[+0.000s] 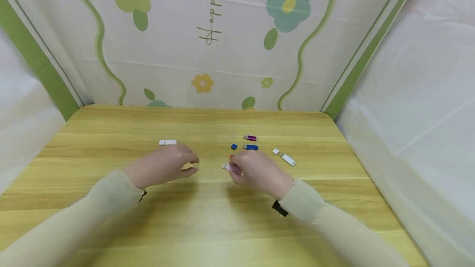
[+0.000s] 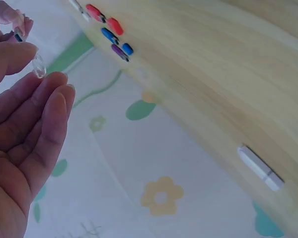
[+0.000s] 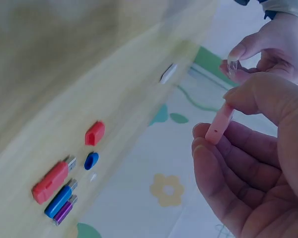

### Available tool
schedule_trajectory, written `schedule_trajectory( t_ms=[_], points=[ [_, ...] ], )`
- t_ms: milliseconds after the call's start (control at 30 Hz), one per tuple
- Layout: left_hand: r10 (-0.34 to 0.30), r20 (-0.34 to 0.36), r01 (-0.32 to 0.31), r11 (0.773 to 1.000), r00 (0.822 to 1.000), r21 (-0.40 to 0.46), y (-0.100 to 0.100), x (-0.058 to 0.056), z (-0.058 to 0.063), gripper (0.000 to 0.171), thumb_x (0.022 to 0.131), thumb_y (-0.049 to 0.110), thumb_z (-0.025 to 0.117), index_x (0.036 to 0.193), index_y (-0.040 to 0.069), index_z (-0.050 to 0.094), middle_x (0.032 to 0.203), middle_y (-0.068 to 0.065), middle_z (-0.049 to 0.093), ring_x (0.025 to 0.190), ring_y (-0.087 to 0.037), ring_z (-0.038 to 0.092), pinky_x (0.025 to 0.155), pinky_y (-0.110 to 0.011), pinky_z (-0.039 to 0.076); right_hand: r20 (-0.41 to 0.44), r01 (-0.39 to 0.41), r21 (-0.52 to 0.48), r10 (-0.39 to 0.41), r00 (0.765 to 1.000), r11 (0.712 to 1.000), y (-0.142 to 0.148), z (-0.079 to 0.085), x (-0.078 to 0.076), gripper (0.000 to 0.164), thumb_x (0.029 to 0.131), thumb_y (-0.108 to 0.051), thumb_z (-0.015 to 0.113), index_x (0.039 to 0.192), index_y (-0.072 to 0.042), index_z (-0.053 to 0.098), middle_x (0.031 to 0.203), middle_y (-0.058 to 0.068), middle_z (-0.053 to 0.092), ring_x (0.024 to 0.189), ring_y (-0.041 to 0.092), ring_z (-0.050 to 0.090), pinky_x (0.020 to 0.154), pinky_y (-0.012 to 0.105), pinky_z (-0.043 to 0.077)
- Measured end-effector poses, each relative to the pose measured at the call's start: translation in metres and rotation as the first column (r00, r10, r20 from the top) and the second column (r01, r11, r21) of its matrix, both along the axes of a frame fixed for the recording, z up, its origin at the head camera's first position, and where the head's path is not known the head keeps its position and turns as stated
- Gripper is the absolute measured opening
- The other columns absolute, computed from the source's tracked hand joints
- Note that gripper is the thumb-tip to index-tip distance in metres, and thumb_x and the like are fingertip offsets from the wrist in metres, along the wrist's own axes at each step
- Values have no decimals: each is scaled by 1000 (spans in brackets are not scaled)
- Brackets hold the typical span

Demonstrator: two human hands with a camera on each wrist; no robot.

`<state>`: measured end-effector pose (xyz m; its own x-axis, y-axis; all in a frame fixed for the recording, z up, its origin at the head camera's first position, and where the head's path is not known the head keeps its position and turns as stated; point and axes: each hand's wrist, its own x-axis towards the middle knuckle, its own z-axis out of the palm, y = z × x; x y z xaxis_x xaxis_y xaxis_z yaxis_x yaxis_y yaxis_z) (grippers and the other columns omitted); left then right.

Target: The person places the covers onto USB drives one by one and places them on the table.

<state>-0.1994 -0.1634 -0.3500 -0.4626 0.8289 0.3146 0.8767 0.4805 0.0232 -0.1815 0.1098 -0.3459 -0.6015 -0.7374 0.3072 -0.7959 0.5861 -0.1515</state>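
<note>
My left hand (image 1: 165, 165) pinches a small clear cap (image 2: 38, 66) between thumb and fingers, above the wooden table. To its right, my right hand (image 1: 259, 172) holds a pink USB stick (image 3: 221, 124) between thumb and fingertips. The stick's metal plug (image 1: 224, 167) points left toward the left hand, with a gap between plug and cap. Under and behind the right hand lie a red USB stick (image 3: 50, 181) and its red cap (image 3: 95, 133); the hand mostly hides these in the head view.
Beyond the right hand lie a blue USB stick (image 1: 250, 147), its blue cap (image 1: 234, 146), a purple USB stick (image 1: 250, 138) and a tiny clear piece (image 1: 233, 137). An uncapped white stick (image 1: 288, 159) lies right beside a white cap (image 1: 276, 151); another white stick (image 1: 168, 142) lies left.
</note>
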Motion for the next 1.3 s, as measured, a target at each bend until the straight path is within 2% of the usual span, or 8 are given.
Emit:
schedule_trajectory(
  t_ms=[100,200,300,400,733,967,1100,1300],
  points=[
    [-53,-59,54,998,997,21,4,11,1,14,79,10,81,79,9,67,76,1,66,69,-12,60,65,-25,53,-57,-49,-35,46,997,998,1,-3,12,15,85,-9,74,74,-12,64,64,-8,52,58,4,43,56,14,40],
    [-102,-109,108,993,989,53,9,21,2,18,76,8,84,77,8,65,73,2,65,66,-11,59,63,-23,52,-162,-97,-44,89,983,994,2,-5,22,10,83,-9,75,76,-9,68,65,-6,55,58,5,46,57,12,41],
    [-122,-135,132,989,983,63,15,31,4,21,73,7,85,76,8,64,71,3,63,64,-11,57,63,-22,51,-251,-126,-48,110,962,991,3,-7,31,7,81,-9,77,81,-6,71,66,-4,56,59,6,48,57,11,42],
    [-119,-142,127,991,983,48,19,41,8,23,73,8,85,75,9,62,71,4,61,64,-11,55,63,-21,50,-282,-140,-68,115,952,988,4,-9,39,9,81,-9,79,82,-6,70,67,-4,55,59,6,47,56,11,41],
    [-97,-187,103,994,978,22,31,63,12,21,74,12,85,78,8,65,72,4,62,65,-9,55,62,-19,50,-332,-165,-112,120,936,980,6,-11,57,12,78,-8,80,86,-6,70,73,-3,58,64,8,51,59,12,45],
    [-108,-246,114,993,963,7,37,70,13,25,74,13,85,73,10,60,69,5,58,63,-9,51,60,-18,47,-366,-182,-107,131,921,977,6,-11,63,19,77,-8,82,91,-7,71,80,-3,61,70,8,56,64,10,46],
    [-111,-291,114,993,950,-7,39,74,13,23,75,16,85,74,9,62,70,5,60,63,-10,52,60,-19,48,-357,-192,-108,142,923,976,6,-13,65,20,77,-8,82,93,-6,70,81,-3,62,70,9,57,65,10,47],
    [-92,-328,92,996,940,-15,42,80,13,28,74,17,84,70,11,58,65,6,55,59,-9,45,56,-17,42,-355,-203,-102,155,922,974,5,-16,69,21,78,-9,83,94,-7,70,82,-3,61,73,9,58,69,12,49]
  ],
)
